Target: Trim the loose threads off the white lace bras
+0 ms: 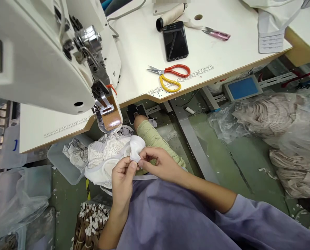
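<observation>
My left hand (123, 177) pinches a white fabric strip (136, 145) between thumb and fingertips. From the other side, my right hand (162, 164) is closed on the same strip, fingertips almost touching those of the left. The strip curls up in a loop above the fingers. White lace bras (106, 152) lie just beyond and left of my hands, close to my lap. Whether the strip is joined to one of them is hidden behind my fingers. The sewing machine's free arm (110, 118) with its presser foot stands a little above the bras.
On the white table (136, 45) lie scissors (170, 78) with red and yellow handles, a black phone (175, 41), thread snips (217, 34) and a thread cone (172, 16). A plastic bin (69, 166) stands at left. Bagged beige fabric (272, 114) lies at right.
</observation>
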Available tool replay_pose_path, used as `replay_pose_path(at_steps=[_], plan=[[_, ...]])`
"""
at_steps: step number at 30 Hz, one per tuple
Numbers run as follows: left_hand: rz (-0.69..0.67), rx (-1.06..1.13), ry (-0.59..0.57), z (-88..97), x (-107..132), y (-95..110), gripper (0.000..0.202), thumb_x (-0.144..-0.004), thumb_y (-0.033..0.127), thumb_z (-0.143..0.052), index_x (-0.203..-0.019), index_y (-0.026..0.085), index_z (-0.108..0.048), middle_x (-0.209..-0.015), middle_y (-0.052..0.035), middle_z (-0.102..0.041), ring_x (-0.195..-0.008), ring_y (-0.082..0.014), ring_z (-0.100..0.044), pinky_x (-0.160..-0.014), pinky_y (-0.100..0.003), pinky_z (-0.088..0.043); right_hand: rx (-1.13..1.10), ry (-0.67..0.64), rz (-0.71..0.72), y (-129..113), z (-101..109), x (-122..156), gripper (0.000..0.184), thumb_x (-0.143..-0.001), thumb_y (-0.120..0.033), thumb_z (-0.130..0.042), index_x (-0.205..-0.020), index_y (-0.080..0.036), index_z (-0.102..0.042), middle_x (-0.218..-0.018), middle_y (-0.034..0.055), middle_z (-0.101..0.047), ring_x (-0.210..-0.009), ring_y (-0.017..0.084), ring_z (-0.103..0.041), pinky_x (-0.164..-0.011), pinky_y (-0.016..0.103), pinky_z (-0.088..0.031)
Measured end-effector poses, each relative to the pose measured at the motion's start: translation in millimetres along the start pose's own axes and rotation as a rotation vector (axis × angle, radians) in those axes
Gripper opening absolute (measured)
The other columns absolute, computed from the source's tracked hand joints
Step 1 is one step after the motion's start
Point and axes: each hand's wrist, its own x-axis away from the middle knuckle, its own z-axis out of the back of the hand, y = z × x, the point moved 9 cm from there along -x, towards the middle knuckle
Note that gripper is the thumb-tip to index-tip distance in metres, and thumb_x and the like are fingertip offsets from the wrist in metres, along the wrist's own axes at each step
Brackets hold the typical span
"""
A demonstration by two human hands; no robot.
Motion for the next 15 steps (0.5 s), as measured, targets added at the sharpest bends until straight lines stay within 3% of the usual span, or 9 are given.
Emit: replay_pose_path(at_steps=[7, 15], plan=[[-0.006, -0.042, 0.0, -1.6, 1, 0, 0.021, -0.09, 0.039, -0.074, -0.088, 0.018, -0.074, -0.075, 0.0009, -0.064, -0.072, -0.0112, -0.057, -0.069, -0.019, -0.046, 0.088, 0.052, 0.038, -4, 6, 3, 0.009, -0.081, -0.018, -0.062, -0.073, -0.017, -0.064, -0.071, 0.0, -0.062, -0.067, 0.012, -0.056, -0.06, 0.023, -0.042], [-0.014, -0.056, -0.019, -5.3, 2, 1, 0.021, -0.09, 0.039, -0.075, -0.088, 0.018, -0.074, -0.075, 0.0007, -0.064, -0.072, -0.0115, -0.058, -0.069, -0.02, -0.047, -0.036, 0.033, -0.02, 8, 6, 2, 0.011, -0.08, -0.02, -0.065, -0.07, -0.017, -0.061, -0.068, -0.0016, -0.058, -0.063, 0.01, -0.051, -0.059, 0.022, -0.041]])
